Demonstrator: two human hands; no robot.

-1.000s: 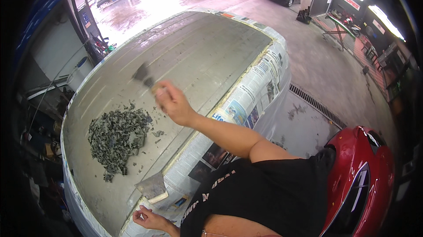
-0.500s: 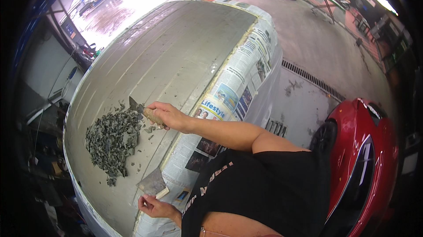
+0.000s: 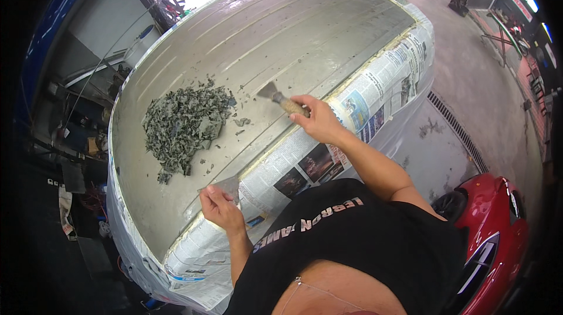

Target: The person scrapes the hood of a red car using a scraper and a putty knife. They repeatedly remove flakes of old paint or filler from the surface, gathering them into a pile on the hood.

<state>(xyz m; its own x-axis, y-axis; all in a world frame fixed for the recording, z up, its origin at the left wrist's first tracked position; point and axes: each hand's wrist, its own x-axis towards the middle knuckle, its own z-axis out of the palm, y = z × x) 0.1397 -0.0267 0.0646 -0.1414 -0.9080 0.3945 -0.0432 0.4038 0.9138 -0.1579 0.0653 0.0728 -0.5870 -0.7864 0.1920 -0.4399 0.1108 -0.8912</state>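
The right hand (image 3: 316,118) is gripping the handle of a scraper (image 3: 281,100), its fingers wrapping round the tan, worn-looking grip. The scraper's greyish blade is flaring toward a wide edge and pointing away from that hand, forward and to the left, over the panel. The left hand (image 3: 221,205) is resting nearer the body with its fingers curling inward; a flat grey plate (image 3: 230,186) is lying partly hidden just beyond it, and I cannot tell whether the fingers are gripping it.

Ahead of the left hand and to the left of the scraper, a large pile of flakes (image 3: 185,127) is sitting on the panel. The flakes are looking thin, curled and ragged, dark grey-green with paler grey faces, heaping thickly in the middle. A few loose flakes (image 3: 241,122) are lying between the pile and the right hand.

Beneath and beyond both hands, the broad, ridged, grey-beige panel (image 3: 328,39) is stretching away, dotted with dark specks. Newspaper (image 3: 264,177) is covering its near edge, between the hands and the black shirt (image 3: 352,215). Behind the right arm, on the far right, a red car (image 3: 498,215) is standing.
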